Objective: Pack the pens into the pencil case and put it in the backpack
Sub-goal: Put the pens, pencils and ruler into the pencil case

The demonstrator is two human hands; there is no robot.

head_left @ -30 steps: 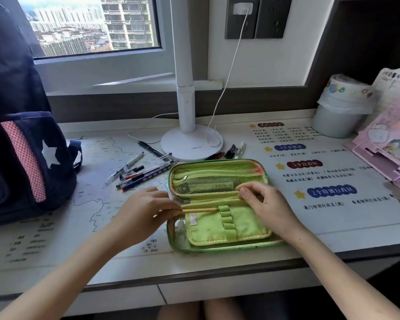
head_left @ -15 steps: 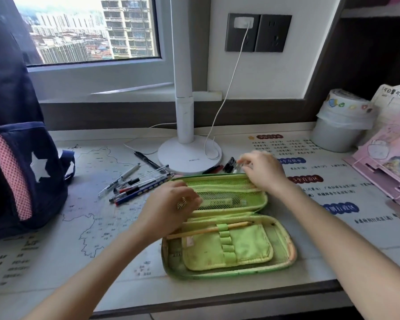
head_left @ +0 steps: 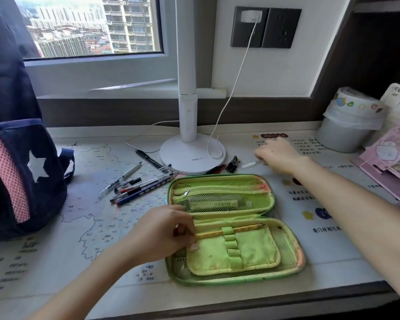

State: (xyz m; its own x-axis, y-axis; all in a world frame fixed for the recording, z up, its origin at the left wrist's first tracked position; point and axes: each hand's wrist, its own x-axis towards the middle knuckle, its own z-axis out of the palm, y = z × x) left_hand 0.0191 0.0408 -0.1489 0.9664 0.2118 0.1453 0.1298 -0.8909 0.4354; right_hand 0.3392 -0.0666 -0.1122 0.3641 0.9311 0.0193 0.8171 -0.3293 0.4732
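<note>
Right hand (head_left: 280,155) pinches a white pen (head_left: 252,163), pencil case (head_left: 229,227) open below it; left hand (head_left: 164,234) grips the case's edge; carry it level into 1 free loop

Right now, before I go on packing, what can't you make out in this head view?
- Right hand: its grip on the white pen is motion-blurred, and the hand covers most of the pen.
- Pencil in the pencil case: its left end is hidden under the left hand.
- Backpack: cut off by the left edge, opening unseen.
- Dark pens by the lamp base: partly hidden behind it, count unclear.
</note>
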